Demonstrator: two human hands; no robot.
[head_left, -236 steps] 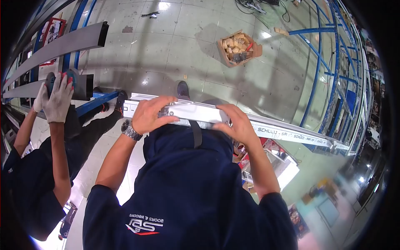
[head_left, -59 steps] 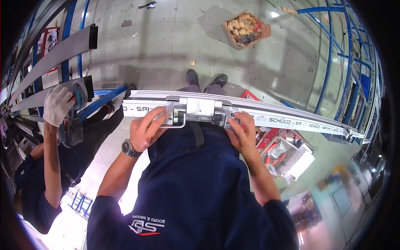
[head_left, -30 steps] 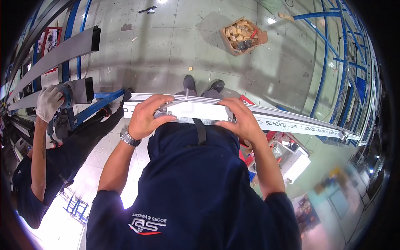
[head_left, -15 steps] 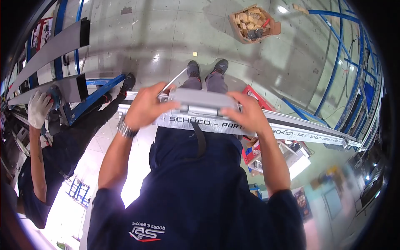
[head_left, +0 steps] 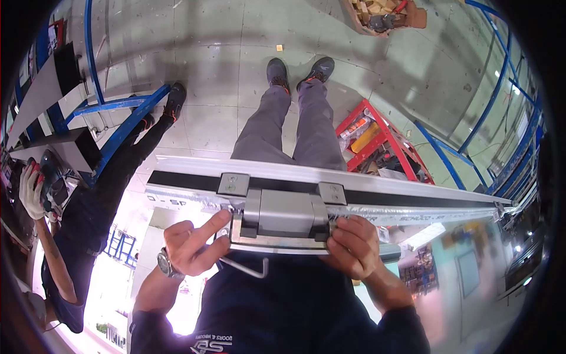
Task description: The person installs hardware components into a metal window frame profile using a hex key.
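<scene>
Rolled-over aluminium profile (head_left: 413,203) shows boxy grey hinge (head_left: 286,213); left hand (head_left: 188,248) pinches L-shaped key (head_left: 247,271).

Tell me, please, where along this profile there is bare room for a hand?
Bare: the profile's black strip left of the left plate, and the long stretch right of the right plate to the far end. Crowded: the middle, where the hinge fitting, left hand with hex key and right hand cluster.

Profile (head_left: 413,212): matt silver metal, black strip. Hinge (head_left: 286,212): smooth satin grey metal. Key (head_left: 247,271): bare bent metal rod. Floor (head_left: 206,59): glossy, reflective pale tiles.
</scene>
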